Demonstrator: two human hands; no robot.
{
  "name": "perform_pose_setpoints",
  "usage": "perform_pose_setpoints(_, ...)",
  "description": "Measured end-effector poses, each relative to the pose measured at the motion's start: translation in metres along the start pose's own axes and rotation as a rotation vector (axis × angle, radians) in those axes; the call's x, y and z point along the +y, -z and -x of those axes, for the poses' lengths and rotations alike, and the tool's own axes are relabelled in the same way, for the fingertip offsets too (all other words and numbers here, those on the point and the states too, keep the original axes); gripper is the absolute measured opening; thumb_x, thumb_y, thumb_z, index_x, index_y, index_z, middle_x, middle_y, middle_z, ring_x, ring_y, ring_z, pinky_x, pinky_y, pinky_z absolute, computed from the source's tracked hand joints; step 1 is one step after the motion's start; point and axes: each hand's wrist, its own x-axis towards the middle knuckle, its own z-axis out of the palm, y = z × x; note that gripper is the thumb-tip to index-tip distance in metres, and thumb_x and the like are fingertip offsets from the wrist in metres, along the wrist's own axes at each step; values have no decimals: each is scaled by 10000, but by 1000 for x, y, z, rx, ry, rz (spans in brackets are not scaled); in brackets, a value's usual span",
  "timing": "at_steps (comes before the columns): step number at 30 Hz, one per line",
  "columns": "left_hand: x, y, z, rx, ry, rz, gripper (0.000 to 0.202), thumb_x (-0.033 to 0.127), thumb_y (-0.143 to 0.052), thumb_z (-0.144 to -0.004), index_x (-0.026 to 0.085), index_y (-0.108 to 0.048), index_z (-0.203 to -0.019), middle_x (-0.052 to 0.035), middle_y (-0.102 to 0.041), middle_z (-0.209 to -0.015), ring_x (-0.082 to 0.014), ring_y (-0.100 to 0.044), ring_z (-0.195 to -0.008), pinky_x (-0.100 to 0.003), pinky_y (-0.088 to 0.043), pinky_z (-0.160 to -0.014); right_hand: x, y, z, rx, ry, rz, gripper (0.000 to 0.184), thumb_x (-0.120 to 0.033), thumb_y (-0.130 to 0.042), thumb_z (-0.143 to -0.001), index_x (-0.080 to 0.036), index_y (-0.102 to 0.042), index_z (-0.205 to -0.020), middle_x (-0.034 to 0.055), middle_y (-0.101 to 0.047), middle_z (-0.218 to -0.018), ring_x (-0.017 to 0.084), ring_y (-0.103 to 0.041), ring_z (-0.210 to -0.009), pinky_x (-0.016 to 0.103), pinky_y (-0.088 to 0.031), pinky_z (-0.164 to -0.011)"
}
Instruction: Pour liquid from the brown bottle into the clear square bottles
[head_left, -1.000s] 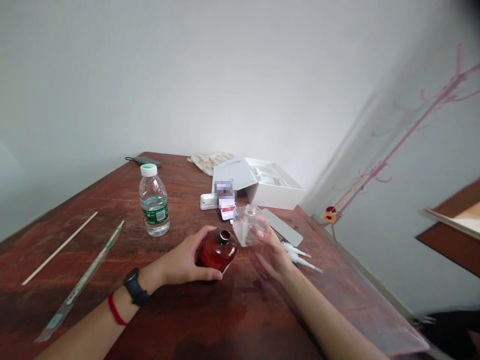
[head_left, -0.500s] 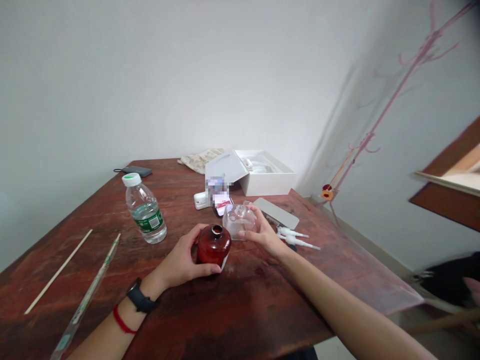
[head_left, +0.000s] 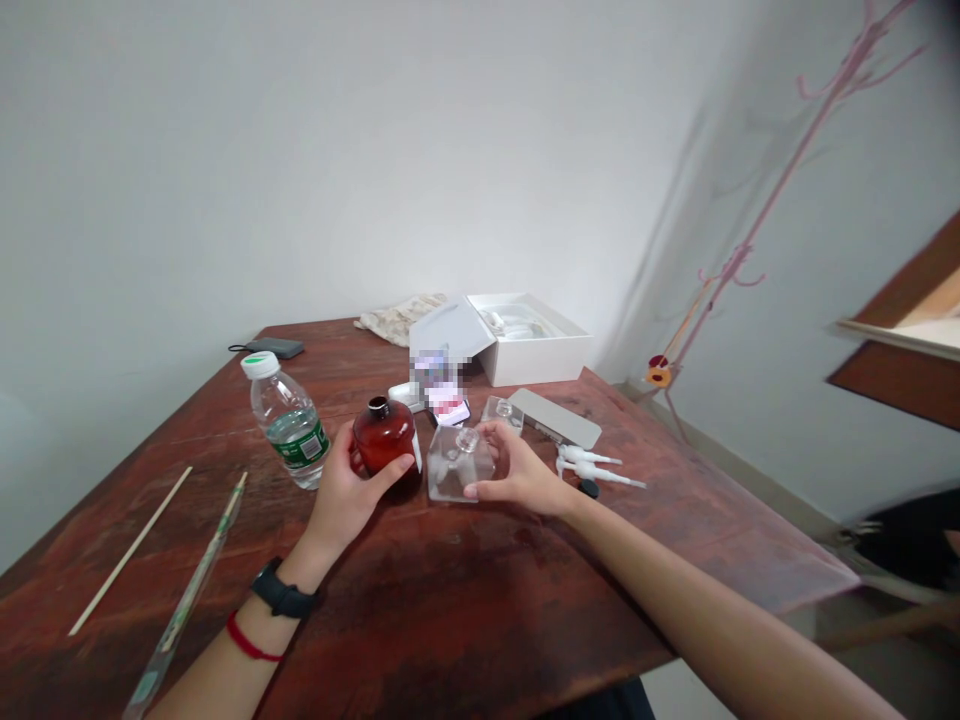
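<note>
My left hand point(head_left: 346, 490) is wrapped round a round amber-red bottle point(head_left: 384, 436) with an open black neck, standing upright on the wooden table point(head_left: 465, 600). My right hand point(head_left: 517, 478) grips a clear glass bottle point(head_left: 459, 466) that rests on the table just right of the red one. A second small clear glass piece point(head_left: 501, 412) stands behind my right hand. A black watch and a red band sit on my left wrist.
A water bottle point(head_left: 288, 420) with a white cap stands left of my left hand. Two long sticks point(head_left: 187, 600) lie at the left. Behind are a phone point(head_left: 447, 404), an open white box point(head_left: 525, 348), a grey lid point(head_left: 564, 420), white droppers point(head_left: 596, 468), a black cap point(head_left: 589, 488).
My left hand has slid the red bottle to the left and further back. My right hand has brought the clear bottle down onto the table beside it.
</note>
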Motion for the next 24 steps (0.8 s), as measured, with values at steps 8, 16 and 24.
perform_pose_setpoints(8, -9, -1, 0, 75, 22, -6, 617, 481, -898, -730, 187, -573, -1165, -123, -750, -1188, -319, -755, -1117, -493, -581, -1036, -7, -5, 8, -92, 0, 234, 787, -343, -1032, -552, -230, -644, -1227, 82, -729, -1203, 301, -711, -1160, 482, -547, -1061)
perform_pose_setpoints(16, -11, -6, 4, 114, -11, -51, 582, 459, -869, -767, 201, -555, -1184, -115, -709, -1245, -306, -730, -1139, -484, -565, -1049, -3, -6, 11, -110, 131, 517, 883, -474, -1031, -523, -242, -697, -1306, 112, -736, -1239, 328, -707, -1151, 499, -551, -1037)
perform_pose_setpoints(24, -16, -8, 3, 141, -28, -73, 584, 468, -846, -779, 197, -547, -1201, -117, -698, -1218, -315, -703, -1159, -501, -521, -1080, -1, -12, 12, -110, 176, 628, 893, -502, -1041, -478, -257, -713, -1272, 96, -720, -1183, 320, -690, -1104, 486, -546, -1005)
